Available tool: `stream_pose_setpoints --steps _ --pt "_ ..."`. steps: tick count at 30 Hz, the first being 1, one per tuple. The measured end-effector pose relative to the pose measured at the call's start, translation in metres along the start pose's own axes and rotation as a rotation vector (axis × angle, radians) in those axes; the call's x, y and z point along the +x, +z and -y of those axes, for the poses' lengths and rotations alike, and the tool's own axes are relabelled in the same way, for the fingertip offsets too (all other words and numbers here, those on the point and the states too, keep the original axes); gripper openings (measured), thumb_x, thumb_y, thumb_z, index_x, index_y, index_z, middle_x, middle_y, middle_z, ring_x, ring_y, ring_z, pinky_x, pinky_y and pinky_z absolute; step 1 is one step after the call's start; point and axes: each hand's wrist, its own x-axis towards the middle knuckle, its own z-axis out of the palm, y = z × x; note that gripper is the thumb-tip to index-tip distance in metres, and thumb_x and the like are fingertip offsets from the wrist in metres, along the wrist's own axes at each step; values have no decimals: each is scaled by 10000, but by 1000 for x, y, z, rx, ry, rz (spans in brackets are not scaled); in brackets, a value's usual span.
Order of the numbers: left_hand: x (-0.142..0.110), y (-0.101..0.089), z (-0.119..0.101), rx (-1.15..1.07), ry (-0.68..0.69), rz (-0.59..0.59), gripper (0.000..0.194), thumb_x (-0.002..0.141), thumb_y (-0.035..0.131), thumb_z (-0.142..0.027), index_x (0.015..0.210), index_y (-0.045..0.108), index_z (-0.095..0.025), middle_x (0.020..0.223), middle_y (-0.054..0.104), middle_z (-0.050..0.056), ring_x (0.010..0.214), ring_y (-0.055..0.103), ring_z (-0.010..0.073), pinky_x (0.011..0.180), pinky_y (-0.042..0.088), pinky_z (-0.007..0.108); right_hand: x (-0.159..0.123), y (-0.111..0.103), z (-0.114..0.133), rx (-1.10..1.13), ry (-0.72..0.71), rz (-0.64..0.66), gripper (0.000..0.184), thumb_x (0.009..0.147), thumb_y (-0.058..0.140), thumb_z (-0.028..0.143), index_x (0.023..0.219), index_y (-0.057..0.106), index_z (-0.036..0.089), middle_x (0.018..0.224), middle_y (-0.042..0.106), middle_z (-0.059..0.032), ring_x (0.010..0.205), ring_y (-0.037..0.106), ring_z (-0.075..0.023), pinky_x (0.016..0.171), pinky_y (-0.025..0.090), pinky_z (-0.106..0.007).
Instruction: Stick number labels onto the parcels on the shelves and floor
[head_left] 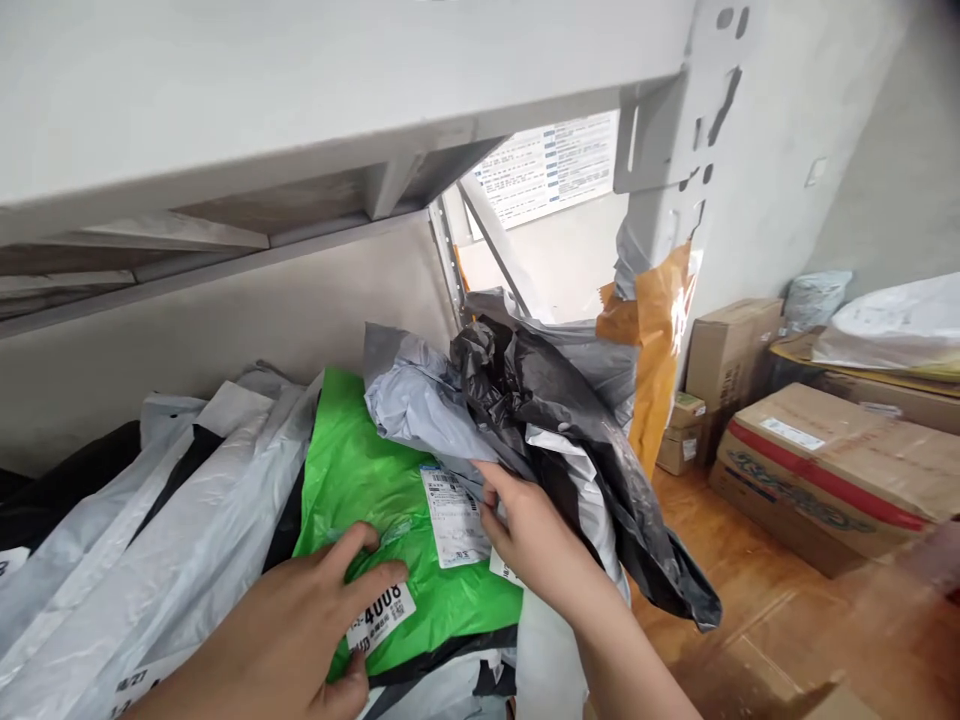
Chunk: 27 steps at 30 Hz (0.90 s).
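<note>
My left hand [300, 620] presses down on a bright green plastic parcel [360, 480] lying on a shelf. Its fingers are spread, and the thumb and forefinger lie around a small white sticker [382, 615] printed "4008". My right hand [532, 540] reaches in from the right, its fingers curled against a grey parcel bag [420, 400] just beside the green parcel's white shipping label [454, 515]. A crumpled black bag [555, 420] leans over that hand.
Several white and grey parcel bags [187, 500] are stacked at the left. A metal shelf board [300, 90] hangs low overhead, with its upright post [675, 150] at the right. Cardboard boxes [825, 470] stand on the wooden floor [757, 610] to the right.
</note>
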Motion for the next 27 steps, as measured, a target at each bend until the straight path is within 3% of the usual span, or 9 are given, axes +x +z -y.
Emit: stream_pose_setpoints --steps 3,7,11,17,19,21,24,27 --pt "3 1 3 -4 -5 2 662 682 518 -231 1318 475 -412 1425 425 72 914 653 277 776 536 421 0 -2 -1 42 -12 20 581 751 428 34 1289 529 226 751 619 -12 716 597 -171 771 502 -311" --pt "7 -6 2 -55 -25 10 654 679 530 -260 1314 468 -404 1452 393 77 987 631 293 826 513 427 -1 -2 -3 124 -34 21 445 867 381 130 1271 536 233 835 646 -37 824 623 -184 780 501 -316" --pt "15 -22 -7 -85 -5 78 612 575 536 -223 1175 554 -337 1168 554 64 899 636 272 767 509 385 -4 0 -5 196 0 7 354 902 357 184 1165 593 203 829 648 -30 784 610 -160 771 493 -293" --pt "25 -31 -12 -28 38 129 485 497 569 -245 979 576 -302 986 531 29 739 606 235 602 450 311 -4 4 -8 264 30 -14 346 902 354 196 1151 593 167 883 661 -32 847 607 -142 838 466 -282" --pt "26 -31 -12 -9 48 136 474 495 580 -255 967 568 -300 970 523 27 731 599 235 585 431 305 -6 6 -8 264 37 -13 354 879 386 177 1173 583 166 857 656 -22 801 603 -136 784 471 -267" --pt "27 -31 -11 7 66 135 473 497 587 -260 967 557 -298 968 518 28 728 596 239 579 423 306 -9 8 -5 274 47 -7 340 854 443 180 1160 591 171 805 633 -3 669 575 -118 631 459 -227" --pt "27 -31 -11 21 91 127 461 508 592 -261 966 545 -287 957 517 30 719 593 237 574 423 310 -14 11 6 241 8 -124 211 851 526 251 1016 636 179 687 566 25 529 485 -96 509 402 -209" --pt "26 -33 -11 40 114 106 447 522 599 -272 966 544 -277 949 521 30 719 593 238 580 433 319 -12 15 23 50 -87 -290 271 865 532 270 1109 616 190 715 575 0 597 528 -128 589 447 -238"
